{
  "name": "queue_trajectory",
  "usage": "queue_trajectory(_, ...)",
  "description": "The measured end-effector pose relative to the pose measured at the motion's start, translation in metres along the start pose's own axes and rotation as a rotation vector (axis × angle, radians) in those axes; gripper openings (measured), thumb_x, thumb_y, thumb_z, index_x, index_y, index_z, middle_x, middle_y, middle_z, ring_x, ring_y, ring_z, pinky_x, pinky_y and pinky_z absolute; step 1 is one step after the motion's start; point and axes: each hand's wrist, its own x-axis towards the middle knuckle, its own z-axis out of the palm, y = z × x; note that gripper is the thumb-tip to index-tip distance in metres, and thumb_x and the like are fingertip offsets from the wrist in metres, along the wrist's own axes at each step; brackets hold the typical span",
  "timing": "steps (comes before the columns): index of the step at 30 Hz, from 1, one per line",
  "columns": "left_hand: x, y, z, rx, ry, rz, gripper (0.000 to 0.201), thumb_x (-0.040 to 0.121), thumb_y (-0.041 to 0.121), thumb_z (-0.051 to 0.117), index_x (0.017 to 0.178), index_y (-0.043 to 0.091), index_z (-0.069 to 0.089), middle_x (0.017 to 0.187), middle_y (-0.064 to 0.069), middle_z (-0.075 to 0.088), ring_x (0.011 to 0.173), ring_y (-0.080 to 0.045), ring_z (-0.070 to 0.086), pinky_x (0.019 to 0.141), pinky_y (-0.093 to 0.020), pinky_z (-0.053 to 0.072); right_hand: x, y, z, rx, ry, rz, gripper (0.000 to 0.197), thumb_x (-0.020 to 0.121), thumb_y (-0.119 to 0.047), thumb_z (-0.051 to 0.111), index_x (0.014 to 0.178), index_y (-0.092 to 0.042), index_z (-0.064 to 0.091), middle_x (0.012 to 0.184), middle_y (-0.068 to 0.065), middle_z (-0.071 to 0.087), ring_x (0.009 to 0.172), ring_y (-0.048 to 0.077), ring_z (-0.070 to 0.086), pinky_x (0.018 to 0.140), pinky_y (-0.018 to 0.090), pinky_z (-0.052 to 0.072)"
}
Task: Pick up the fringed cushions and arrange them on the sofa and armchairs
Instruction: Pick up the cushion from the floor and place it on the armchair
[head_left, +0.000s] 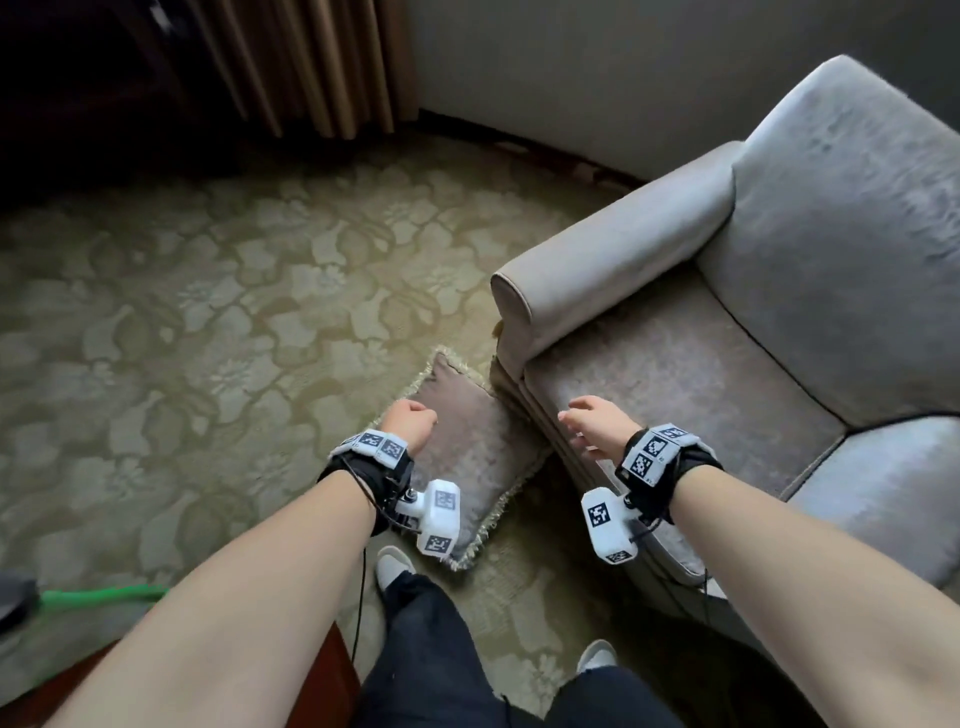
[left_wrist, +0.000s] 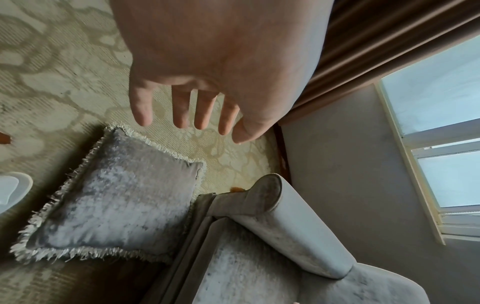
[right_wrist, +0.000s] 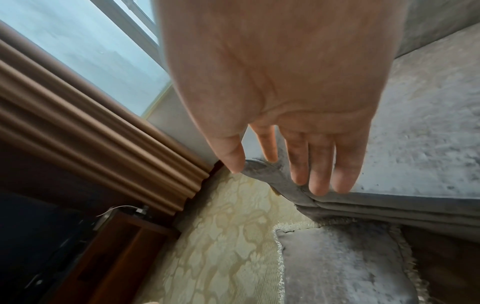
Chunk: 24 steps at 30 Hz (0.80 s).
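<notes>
Cushion (head_left: 470, 452) lay flat on the carpet (head_left: 208, 312), one edge against the armchair (head_left: 727, 338) base. Left hand (head_left: 408, 422) and right hand (head_left: 597, 422) hovered over it, each grip apart and empty. Best bet: take opposite fringed edges by the fabric, lift level.

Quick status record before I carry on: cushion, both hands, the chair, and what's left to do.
cushion: fringed cushion lies on the carpet, against the front of the armchair
left hand: left hand above the cushion, holds nothing; fingers straight in the left wrist view
right hand: right hand over the seat's front edge, holds nothing, fingers relaxed
armchair seat: no cushion on the visible part
contact: neither hand plainly touches the cushion
remaining: cushion not yet picked up or placed
</notes>
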Motion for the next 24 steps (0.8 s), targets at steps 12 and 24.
queue_trajectory(12, 0.175, -0.054, -0.018, 0.06, 0.011, -0.147, 0.006, 0.086, 0.011, 0.06, 0.087, 0.01, 0.066, 0.084, -0.013, 0.059, 0.083, -0.029, 0.053, 0.085, -0.034, 0.046, 0.164, -0.028, 0.092, -0.05, 0.013, 0.068, 0.045, 0.094, -0.022, 0.058, 0.137, -0.014, 0.047, 0.081, 0.003, 0.051, 0.065, 0.017, 0.049, 0.058, 0.026, 0.038)
queue_trajectory(24, 0.357, -0.198, 0.12, -0.16, 0.106, -0.433, 0.045, 0.092, 0.013, 0.058, 0.135, 0.002, 0.053, 0.132, -0.015, 0.06, 0.12, -0.032, 0.057, 0.092, -0.028, 0.041, 0.42, 0.064, 0.153, -0.331, -0.029, -0.069, 0.06, 0.083, -0.029, 0.065, 0.139, -0.012, 0.051, 0.106, 0.005, 0.057, 0.094, 0.017, 0.051, 0.088, 0.037, 0.049)
